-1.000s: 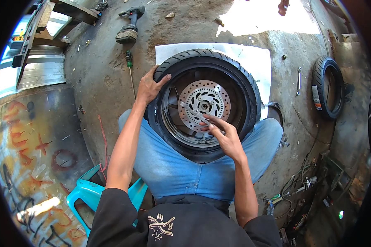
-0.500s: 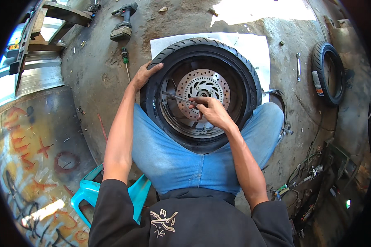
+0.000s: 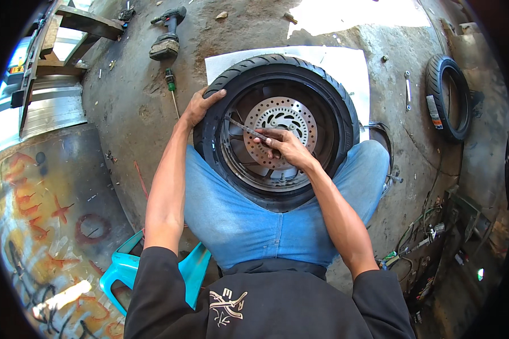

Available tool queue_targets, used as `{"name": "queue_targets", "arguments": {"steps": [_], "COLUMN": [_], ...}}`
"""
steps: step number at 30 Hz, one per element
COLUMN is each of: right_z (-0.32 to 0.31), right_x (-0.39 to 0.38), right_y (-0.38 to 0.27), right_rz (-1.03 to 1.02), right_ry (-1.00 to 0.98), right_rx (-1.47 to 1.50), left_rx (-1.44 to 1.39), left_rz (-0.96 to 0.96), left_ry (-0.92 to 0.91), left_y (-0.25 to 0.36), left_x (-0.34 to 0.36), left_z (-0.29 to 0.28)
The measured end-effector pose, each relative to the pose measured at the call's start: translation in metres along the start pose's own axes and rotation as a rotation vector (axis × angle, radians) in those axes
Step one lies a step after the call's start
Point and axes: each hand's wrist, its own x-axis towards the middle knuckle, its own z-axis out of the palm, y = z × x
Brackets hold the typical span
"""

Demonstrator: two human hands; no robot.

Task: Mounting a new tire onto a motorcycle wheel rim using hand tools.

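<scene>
A motorcycle wheel with a black tyre lies flat between my knees, its drilled silver brake disc facing up. My left hand grips the tyre's left side, thumb over the sidewall and fingers mostly hidden round the tread. In my closed right hand, over the disc's lower part, is a slim greyish tool that looks like a tyre lever. It slants up and left, its far end near the inner rim edge at the wheel's left. Whether that end touches the rim I cannot tell.
A white sheet lies under the wheel. Beyond its left are a cordless drill and a green-handled screwdriver. On the right are a spanner and a smaller tyre. A turquoise plastic stool stands near my left elbow.
The tool's far end has shifted slightly up and tilts more steeply. My right hand has moved a little and keeps its hold. My left hand stays on the tyre.
</scene>
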Motion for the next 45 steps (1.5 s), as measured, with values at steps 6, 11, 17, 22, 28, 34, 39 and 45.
{"name": "queue_targets", "arguments": {"steps": [6, 11, 17, 22, 28, 34, 39, 45], "right_z": [0.001, 0.005, 0.053, 0.083, 0.148, 0.183, 0.205, 0.179], "right_x": [0.007, 0.009, 0.010, 0.037, 0.069, 0.106, 0.155, 0.207], "right_y": [0.003, -0.006, -0.052, -0.068, -0.072, -0.084, -0.093, -0.104], "right_rz": [0.023, 0.013, -0.232, -0.807, -0.767, -0.732, -0.640, -0.688], "right_ry": [0.002, 0.077, 0.216, 0.605, 0.072, 0.191, 0.200, 0.332], "right_rx": [0.083, 0.032, -0.495, -0.798, -0.488, -0.541, -0.554, -0.303], "left_rx": [-0.041, -0.038, -0.020, 0.069, 0.243, 0.043, 0.107, 0.285], "left_rz": [-0.023, -0.019, -0.003, 0.057, 0.098, 0.058, 0.050, 0.052], "left_ry": [-0.013, -0.044, -0.046, 0.006, 0.161, 0.096, 0.112, 0.207], "left_y": [-0.008, -0.002, -0.003, -0.016, -0.006, -0.031, -0.049, -0.059], "left_x": [0.001, 0.004, 0.001, 0.002, -0.001, 0.025, 0.037, 0.051], "left_z": [-0.006, -0.001, -0.005, -0.014, -0.006, -0.013, -0.015, 0.002]}}
